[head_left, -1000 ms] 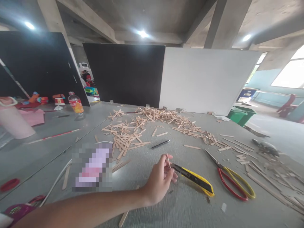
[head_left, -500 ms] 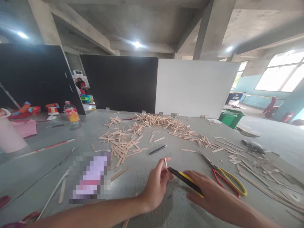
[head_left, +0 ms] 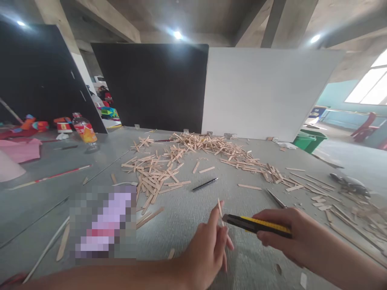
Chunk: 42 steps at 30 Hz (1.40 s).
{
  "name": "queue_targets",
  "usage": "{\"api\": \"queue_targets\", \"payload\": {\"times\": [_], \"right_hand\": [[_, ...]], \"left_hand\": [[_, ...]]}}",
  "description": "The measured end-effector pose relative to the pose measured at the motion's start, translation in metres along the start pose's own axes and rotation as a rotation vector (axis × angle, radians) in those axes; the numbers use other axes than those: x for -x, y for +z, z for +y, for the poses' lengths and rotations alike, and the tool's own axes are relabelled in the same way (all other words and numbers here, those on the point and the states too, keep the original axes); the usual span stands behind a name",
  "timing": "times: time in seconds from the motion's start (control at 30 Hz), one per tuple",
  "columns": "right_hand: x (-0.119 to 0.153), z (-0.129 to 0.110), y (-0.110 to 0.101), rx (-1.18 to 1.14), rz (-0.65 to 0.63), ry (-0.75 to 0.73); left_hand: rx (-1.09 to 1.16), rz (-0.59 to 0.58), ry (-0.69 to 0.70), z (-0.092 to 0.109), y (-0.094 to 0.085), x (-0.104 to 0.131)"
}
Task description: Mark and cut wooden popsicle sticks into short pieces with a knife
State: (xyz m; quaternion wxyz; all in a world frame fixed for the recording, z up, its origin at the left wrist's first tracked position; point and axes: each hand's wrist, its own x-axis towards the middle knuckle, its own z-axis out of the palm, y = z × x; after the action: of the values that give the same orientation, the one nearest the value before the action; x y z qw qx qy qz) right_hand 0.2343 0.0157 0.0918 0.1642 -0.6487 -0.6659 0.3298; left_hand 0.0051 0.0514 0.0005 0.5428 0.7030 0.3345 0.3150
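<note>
At the far left, a pink cloth (head_left: 26, 149) and a bottle with an orange label (head_left: 86, 132) stand on the grey table (head_left: 178, 201). Nearer the person, a white cable (head_left: 50, 243) runs beside a purple thing that is too blurred to name. Next comes a loose heap of flat wooden sticks (head_left: 155, 173), which spreads back and across toward the right, with a dark pen (head_left: 204, 185) lying in front of it.

The left hand (head_left: 202, 251) is closed in a light pinch, thumb against fingers, on one thin stick (head_left: 219, 206). This stick is in front of the person, raised in the fingers and nearly upright, its top leaning slightly left. The tip of a yellow and black knife (head_left: 252, 224) meets the stick or sits just beside it; whether it bites into the wood cannot be told. The right hand (head_left: 294, 233) is wrapped firmly around the knife's rear end, the thumb below.

The step in hand looks like bringing blade and stick together. Such a move calls for a firm pinch, small controlled pressure and fingertips clear of the edge.

Behind the right hand, a pointed metal blade (head_left: 275, 198) shows, and green bins (head_left: 304, 141) stand beyond the table.
</note>
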Motion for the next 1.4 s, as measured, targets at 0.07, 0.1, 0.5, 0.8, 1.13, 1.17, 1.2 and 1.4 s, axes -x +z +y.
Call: {"api": "queue_targets", "payload": {"times": [0.07, 0.1, 0.5, 0.8, 1.13, 1.17, 1.2, 1.4], "right_hand": [[0.005, -0.002, 0.015, 0.032, 0.033, -0.019], [0.008, -0.003, 0.025, 0.048, 0.05, -0.045], [0.009, -0.008, 0.016, -0.005, -0.067, 0.043], [0.01, -0.013, 0.007, -0.123, -0.167, 0.179], [0.013, -0.026, 0.009, -0.162, -0.231, 0.101], [0.014, -0.026, 0.005, -0.18, -0.247, 0.118], [0.014, -0.026, 0.003, -0.178, -0.247, 0.127], [0.015, -0.014, 0.002, -0.062, -0.215, 0.055]], "left_hand": [[-0.071, 0.005, 0.005, 0.001, 0.0, 0.003], [-0.092, 0.028, -0.002, 0.002, 0.0, 0.004], [-0.166, -0.171, -0.01, 0.011, -0.008, 0.006], [-0.173, -0.224, 0.066, 0.014, -0.007, 0.005], [-0.164, -0.19, 0.098, 0.01, -0.007, 0.004], [-0.161, -0.194, 0.098, 0.01, -0.008, 0.004], [-0.155, -0.192, 0.09, 0.01, -0.008, 0.004], [-0.118, -0.197, 0.061, 0.016, -0.01, 0.004]]}}
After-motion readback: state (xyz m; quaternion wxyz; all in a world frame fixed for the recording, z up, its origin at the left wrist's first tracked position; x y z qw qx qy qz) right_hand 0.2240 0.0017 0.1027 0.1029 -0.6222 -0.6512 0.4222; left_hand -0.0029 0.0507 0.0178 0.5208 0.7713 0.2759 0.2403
